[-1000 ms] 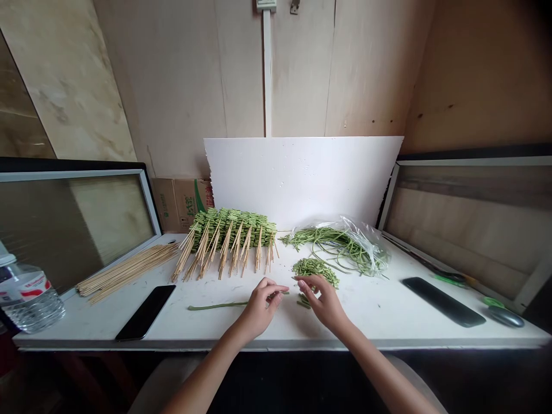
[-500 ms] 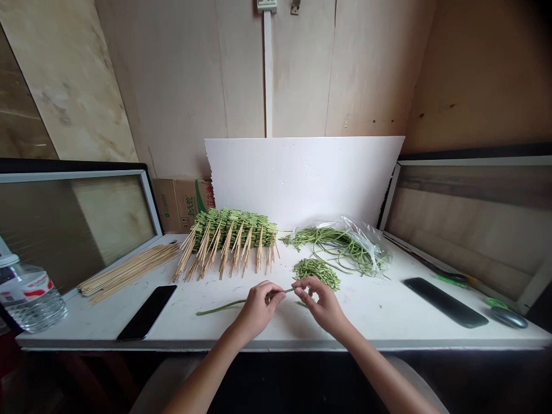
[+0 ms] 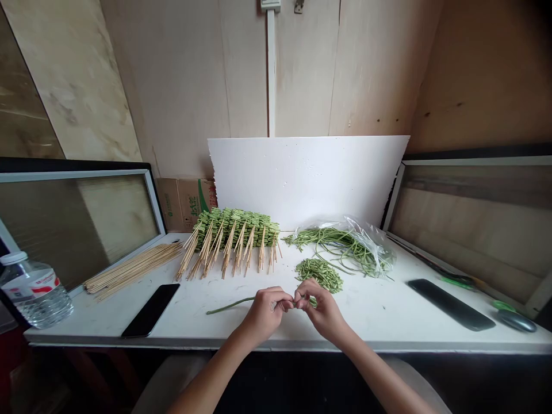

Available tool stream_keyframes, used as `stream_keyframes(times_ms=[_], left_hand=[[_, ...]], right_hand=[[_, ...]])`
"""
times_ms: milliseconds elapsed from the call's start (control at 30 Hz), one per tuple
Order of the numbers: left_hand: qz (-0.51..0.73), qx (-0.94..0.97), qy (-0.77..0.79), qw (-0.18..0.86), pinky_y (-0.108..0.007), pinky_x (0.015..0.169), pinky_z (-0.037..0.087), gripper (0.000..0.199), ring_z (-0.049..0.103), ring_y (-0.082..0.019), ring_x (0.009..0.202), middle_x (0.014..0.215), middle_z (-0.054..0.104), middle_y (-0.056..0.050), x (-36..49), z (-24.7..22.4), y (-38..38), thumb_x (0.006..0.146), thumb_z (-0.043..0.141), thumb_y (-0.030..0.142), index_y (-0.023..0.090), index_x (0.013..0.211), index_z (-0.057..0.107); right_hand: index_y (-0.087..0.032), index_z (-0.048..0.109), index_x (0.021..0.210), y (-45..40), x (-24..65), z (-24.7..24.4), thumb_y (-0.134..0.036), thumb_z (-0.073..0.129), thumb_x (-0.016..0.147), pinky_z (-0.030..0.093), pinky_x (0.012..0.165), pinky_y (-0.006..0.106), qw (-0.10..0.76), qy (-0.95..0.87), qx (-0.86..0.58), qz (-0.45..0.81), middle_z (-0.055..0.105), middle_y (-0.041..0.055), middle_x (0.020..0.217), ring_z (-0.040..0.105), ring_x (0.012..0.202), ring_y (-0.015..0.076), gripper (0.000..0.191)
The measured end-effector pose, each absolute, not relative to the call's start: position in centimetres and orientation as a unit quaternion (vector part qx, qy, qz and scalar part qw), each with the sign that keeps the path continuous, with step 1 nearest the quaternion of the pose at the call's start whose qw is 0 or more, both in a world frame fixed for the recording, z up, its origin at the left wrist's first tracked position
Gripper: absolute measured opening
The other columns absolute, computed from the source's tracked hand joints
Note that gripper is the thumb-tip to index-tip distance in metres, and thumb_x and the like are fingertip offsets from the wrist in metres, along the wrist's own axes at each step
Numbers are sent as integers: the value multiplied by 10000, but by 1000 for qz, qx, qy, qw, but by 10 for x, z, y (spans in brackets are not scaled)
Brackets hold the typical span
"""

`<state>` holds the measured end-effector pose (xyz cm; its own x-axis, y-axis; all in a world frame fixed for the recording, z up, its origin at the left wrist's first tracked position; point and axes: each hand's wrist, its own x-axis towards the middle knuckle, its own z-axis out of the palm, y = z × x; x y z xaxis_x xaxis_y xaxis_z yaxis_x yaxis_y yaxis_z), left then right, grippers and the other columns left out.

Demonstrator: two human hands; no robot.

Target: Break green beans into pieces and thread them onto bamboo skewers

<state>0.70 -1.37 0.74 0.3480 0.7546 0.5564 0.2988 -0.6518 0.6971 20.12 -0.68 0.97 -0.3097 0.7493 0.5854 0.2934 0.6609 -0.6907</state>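
Both forearms reach in from the near edge, angling toward each other, and the hands meet low over the near middle of the white, flat-topped table (image 3: pixel 371 325). Here's the left hand (image 3: pixel 268 311), back turned up, fingers curled inward, thumb and fingertips pinching a long, slender green bean (image 3: pixel 229 306). That bean trails out to the left from under the palm, its free end just above or on the tabletop; the pictures don't settle which. The right hand (image 3: pixel 318 309) comes in from the other side, wrist bent, index finger arched, thumb and fingertips closed on the bean's right end, right up against the left fingertips. The grip itself is mostly hidden by knuckles.

Just beyond the right hand sits a heap of short-cut green bean pieces (image 3: pixel 318 272). Farther back on the right, long uncut green beans (image 3: pixel 325 236) spill from a clear plastic bag (image 3: pixel 366 234). Far left of centre, there's a stack of green bean pieces threaded on pale wooden skewers (image 3: pixel 241 223), handles pointing near.
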Motion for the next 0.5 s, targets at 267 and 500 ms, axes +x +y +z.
stream_keyframes(times_ms=[267,500], left_hand=[[480,755,361,265,-263,658,495,255,632,-155,666,710,689,-45,-10,7,1,877,551,87,162,762,766],[462,759,388,243,-288,717,504,324,644,-180,777,890,699,-81,-14,15,0,1039,504,336,173,990,779]], right_hand=[[-242,708,779,-7,210,24,-540,660,935,492,802,385,449,-784,-274,331,659,46,785,595,830,240,340],[-268,804,839,23,234,4,-558,709,884,490,818,500,451,-755,-462,115,690,91,856,588,920,328,309]])
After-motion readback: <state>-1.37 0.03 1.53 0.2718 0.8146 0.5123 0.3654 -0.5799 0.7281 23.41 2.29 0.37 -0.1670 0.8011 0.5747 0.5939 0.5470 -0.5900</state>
